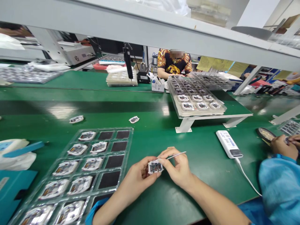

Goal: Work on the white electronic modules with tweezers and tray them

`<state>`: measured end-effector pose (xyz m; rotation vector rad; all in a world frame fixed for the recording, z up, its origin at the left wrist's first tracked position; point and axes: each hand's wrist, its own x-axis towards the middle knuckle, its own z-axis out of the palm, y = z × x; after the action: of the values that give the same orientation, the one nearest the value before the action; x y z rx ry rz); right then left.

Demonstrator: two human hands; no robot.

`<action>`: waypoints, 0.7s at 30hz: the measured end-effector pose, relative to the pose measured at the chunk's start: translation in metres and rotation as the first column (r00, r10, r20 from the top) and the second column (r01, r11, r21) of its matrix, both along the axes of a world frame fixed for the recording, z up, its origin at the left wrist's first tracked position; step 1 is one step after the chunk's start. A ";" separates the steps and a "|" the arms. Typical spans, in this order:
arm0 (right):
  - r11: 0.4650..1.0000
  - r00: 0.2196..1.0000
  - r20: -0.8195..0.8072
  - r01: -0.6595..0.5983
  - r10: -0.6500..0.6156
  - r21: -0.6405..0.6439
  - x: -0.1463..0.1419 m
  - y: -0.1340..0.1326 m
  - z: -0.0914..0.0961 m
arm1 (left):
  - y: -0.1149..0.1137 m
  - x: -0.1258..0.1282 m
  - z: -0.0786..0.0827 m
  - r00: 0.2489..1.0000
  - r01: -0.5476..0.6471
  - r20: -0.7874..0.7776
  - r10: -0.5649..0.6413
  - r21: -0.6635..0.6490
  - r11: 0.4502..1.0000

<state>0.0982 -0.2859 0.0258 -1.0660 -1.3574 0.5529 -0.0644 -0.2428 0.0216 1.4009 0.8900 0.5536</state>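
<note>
Head view looks down on the left hand (136, 178), whose fingers are closed together and pinch a small electronic module (155, 167) from its left side. The module lies between both hands, its long axis going nearly left to right, and it is nearer to the left hand, which bears it. The right hand (177, 168) has its fingers together around thin steel tweezers (176, 155); one end reaches toward the top edge of the module, and the other end sticks out to the upper right. Just left of the hands, a clear blister tray (129, 137) lies on the green workbench mat (187, 139), with similar modules (80, 185) in some pockets and black bottoms showing in others. To the right are a white power bank (229, 144) and, further, a co-worker's hand (283, 147).
</note>
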 end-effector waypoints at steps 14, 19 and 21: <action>1.000 1.000 -0.001 -0.025 0.025 0.000 -0.001 0.001 -0.003 | 0.002 0.001 0.006 0.993 -0.066 0.092 0.077 -0.115 0.991; 0.987 0.992 -0.123 0.012 -0.032 -0.162 0.004 0.003 -0.004 | 0.001 -0.002 0.014 0.988 -0.126 0.063 0.139 -0.184 0.975; 0.978 0.991 -0.125 0.009 -0.036 -0.209 0.005 0.005 -0.004 | 0.001 -0.002 0.013 0.984 -0.148 0.069 0.164 -0.194 0.970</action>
<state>0.1028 -0.2814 0.0216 -1.1921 -1.1920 0.7468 -0.0669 -0.2419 0.0350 1.1344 0.9641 0.6269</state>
